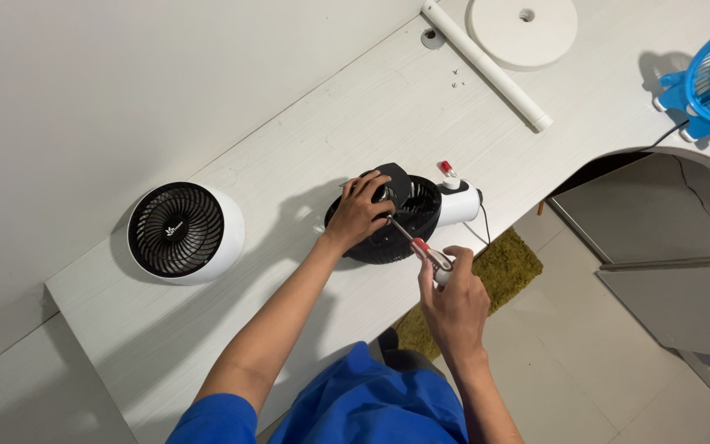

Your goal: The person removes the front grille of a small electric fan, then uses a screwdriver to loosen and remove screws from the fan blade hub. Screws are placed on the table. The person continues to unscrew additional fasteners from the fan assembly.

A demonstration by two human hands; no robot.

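Screwdriver gripped in right hand; left hand grasps black fan housing. Keep shaft square, housing steady.

View, single: head camera, worn on your head. Looks steeply down over your own blue-sleeved arms onto the white worktop, which crosses the picture slantwise from lower left to upper right. Range: near, at arm's reach; your left hand and right hand sit at centre. Upper left: the wall behind the worktop. Right and lower right: the tiled floor and a green mat below the worktop's edge. Second view: there is just this one, so nothing is shared
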